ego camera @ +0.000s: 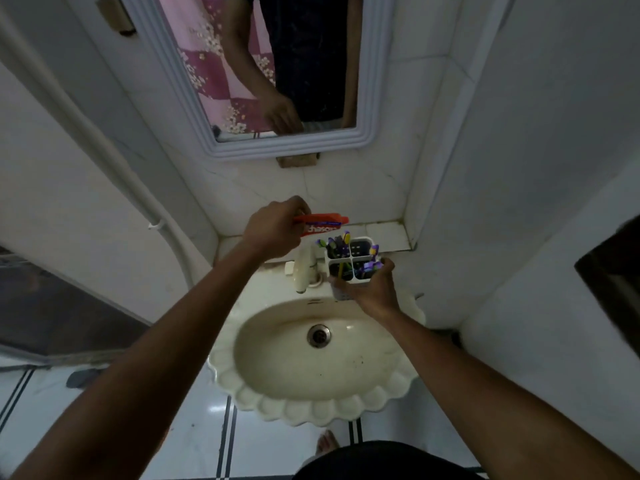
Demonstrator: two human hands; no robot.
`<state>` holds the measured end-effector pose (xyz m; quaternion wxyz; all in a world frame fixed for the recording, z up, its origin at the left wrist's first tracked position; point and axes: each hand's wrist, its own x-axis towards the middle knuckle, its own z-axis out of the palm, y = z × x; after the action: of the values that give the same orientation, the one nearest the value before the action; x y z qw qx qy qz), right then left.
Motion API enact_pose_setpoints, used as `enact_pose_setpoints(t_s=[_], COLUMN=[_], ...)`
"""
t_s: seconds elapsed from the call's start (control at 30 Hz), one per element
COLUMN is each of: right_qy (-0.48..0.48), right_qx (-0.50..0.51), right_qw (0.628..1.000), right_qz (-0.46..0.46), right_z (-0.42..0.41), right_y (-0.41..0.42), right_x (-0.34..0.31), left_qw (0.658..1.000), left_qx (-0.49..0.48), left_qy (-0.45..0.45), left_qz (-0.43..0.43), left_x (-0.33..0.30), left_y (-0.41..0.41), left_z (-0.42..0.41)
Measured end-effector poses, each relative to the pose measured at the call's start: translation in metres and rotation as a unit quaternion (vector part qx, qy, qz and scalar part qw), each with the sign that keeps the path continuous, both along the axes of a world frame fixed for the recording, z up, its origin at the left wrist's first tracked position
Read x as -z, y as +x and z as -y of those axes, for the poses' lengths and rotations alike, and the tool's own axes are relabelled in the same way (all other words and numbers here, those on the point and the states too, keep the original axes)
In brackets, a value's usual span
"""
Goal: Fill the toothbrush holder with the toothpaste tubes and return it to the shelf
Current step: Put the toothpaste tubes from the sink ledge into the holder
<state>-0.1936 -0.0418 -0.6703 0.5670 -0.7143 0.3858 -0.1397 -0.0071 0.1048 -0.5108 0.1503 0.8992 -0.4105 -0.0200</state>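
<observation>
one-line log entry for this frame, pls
left hand: holds red toothpaste tube | right hand: holds white toothbrush holder over sink | tube not yet in

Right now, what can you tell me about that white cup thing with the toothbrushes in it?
The toothbrush holder is a white, plastic-looking box split into four compartments. Purple, yellow and dark toothbrushes stick up from most of them; the far right compartment looks empty. It is held roughly upright in the air in front of the shelf, above the back of the sink, beside the tap. The right hand grips it from below and the side. Its lower body looks greyish.
</observation>
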Motion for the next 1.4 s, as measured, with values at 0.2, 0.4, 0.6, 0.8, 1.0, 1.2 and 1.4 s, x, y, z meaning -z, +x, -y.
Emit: enact_pose_setpoints(t_s=[0.2, 0.4, 0.6, 0.8, 1.0, 1.2, 1.4], right_qy=[-0.011, 0.003, 0.003, -0.018, -0.007, -0.016, -0.025], right_qx=[-0.012, 0.006, 0.019, 0.03, 0.034, 0.052, 0.066], right_qw=[1.0, 1.0, 1.0, 0.999, 0.999, 0.998, 0.997], right_qz=[-0.025, -0.007, 0.002, 0.006, 0.018, 0.021, 0.022], right_z=[0.004, 0.01, 0.008, 0.016, 0.011, 0.006, 0.007], right_y=[0.0, 0.007, 0.003, 0.003, 0.005, 0.013, 0.019], right_x=[0.003, 0.013, -0.004, -0.004, -0.004, 0.004, 0.009], left_qw=[0.995, 0.995, 0.983, 0.978, 0.982, 0.992, 0.998], left_qx=[0.058, 0.077, 0.07, -0.008, -0.097, -0.089, 0.001], left_qy=[0.045, 0.035, -0.14, -0.141, -0.111, -0.045, 0.058], left_qz=[0.064, 0.046, -0.098, -0.153, -0.115, -0.078, 0.01], left_x=[0.003, 0.011, 0.011, 0.038, 0.086, 0.134, 0.167], left_y=[-0.024, -0.029, -0.02, 0.018, 0.054, 0.086, 0.115], left_z=[0.059, 0.088, 0.082, 0.05, -0.003, -0.023, -0.009])
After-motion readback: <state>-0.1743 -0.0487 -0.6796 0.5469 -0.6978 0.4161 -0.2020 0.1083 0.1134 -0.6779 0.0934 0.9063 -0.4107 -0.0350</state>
